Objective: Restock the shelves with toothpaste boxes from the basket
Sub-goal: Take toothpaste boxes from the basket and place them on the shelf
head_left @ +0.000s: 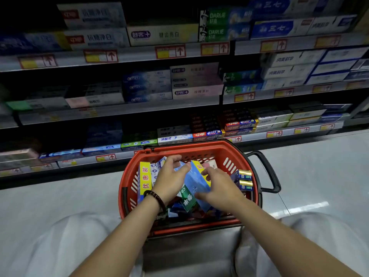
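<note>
Left of the red basket [187, 145], by its near corner: a bent left knee [65, 242] in pale trousers. Behind the basket's left side: store shelves [119, 108] stocked with toothpaste boxes lying flat, red-and-yellow price tags [105, 157] along the lowest edge.

Inside the basket, tight against its left wall: a blue box with a yellow band [144, 178] of red characters, standing on end. Over the basket's left half: left hand [169, 176], dark beaded bracelet [154, 198] at the wrist, fingers bent over the upper left edge of a light blue toothpaste box [194, 181], grasping it.

At the basket's middle: that light blue box, yellow at its far end, tilted among the other boxes, inside the rim. Under it, toward the basket's near side: a green-and-white box [186, 198], also tilted. Just behind the basket's back rim: red-and-blue boxes [207, 134] on the lowest shelf. At the basket's back wall: a pink box [211, 163], mostly hidden.

Over the basket's right half: right hand [219, 186], fingers curled round the light blue box's right side, thumb on its lower face, gripping. Against the basket's right wall: two dark blue boxes with gold ends [245, 178], one above the other. Outside that wall: black handle [269, 172], sticking out sideways. Right of the basket: pale shiny floor [319, 166] and right knee [323, 236].
</note>
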`<state>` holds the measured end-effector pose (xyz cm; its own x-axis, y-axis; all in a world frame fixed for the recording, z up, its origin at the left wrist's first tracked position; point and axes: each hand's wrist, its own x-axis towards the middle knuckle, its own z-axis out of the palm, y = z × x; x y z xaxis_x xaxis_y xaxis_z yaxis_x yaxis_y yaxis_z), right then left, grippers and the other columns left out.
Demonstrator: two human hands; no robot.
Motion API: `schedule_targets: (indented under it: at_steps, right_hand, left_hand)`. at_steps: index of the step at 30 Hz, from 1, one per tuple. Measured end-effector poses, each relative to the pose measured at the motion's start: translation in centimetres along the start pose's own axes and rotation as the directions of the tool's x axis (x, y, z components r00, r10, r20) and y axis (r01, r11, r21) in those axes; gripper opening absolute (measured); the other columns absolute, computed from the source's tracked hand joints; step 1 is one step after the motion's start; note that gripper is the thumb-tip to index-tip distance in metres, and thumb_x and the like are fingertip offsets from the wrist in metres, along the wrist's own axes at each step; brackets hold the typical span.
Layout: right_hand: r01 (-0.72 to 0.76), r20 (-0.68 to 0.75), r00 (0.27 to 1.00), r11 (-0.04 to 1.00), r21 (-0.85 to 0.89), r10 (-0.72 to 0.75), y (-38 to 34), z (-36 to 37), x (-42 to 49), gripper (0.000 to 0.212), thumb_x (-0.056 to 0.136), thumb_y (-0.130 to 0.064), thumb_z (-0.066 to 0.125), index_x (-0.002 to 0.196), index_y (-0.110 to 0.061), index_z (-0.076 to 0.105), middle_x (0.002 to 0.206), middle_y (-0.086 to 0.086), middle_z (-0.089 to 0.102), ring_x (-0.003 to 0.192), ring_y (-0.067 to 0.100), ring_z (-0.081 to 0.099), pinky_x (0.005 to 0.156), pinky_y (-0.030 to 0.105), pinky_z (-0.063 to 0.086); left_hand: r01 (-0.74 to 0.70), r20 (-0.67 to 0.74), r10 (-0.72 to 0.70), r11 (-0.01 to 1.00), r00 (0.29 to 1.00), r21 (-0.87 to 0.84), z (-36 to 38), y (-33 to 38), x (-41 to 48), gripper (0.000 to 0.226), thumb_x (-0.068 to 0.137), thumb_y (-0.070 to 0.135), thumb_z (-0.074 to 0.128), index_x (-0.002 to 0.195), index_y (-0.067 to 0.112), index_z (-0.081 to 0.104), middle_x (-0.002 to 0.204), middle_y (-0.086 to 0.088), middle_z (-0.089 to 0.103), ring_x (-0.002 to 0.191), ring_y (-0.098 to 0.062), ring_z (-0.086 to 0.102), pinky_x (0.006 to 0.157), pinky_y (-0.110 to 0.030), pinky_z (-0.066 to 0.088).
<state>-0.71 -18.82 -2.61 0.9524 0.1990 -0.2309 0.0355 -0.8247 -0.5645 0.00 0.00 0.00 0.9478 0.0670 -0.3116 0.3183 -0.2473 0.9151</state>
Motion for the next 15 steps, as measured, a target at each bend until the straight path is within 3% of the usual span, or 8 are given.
schedule_targets:
  at_steps: [7, 15]
  right_hand:
    - [-0.008, 0.101, 0.994, 0.935, -0.353, 0.047, 0.3, 1.7, -1.1, 0.102, 0.072, -0.068, 0.083, 0.151, -0.02, 0.039, 0.14, 0.006, 0.044, 0.133, 0.03, 0.048, 0.096, 0.044, 0.054]
    - [-0.013, 0.082, 0.995, 0.898, -0.44, 0.054, 0.2, 2.7, -1.7, 0.083, 0.079, -0.052, 0.082, 0.142, -0.019, 0.04, 0.129, 0.008, 0.049, 0.118, 0.032, 0.059, 0.081, 0.046, 0.058]
  left_hand:
    - [0.076, 0.023, -0.077, 0.995, 0.997, 0.06, 0.1, -0.8, -0.1, 0.053, 0.1, 0.042, 0.065, 0.146, 0.028, 0.045, 0.147, -0.001, 0.051, 0.128, -0.024, 0.057, 0.108, -0.049, 0.05]
    - [0.038, -0.008, -0.037, 0.999, 0.999, 0.039, -0.1, -0.5, -0.6, 0.051, 0.099, 0.04, 0.067, 0.145, 0.03, 0.046, 0.145, 0.002, 0.051, 0.128, -0.023, 0.057, 0.108, -0.051, 0.05]
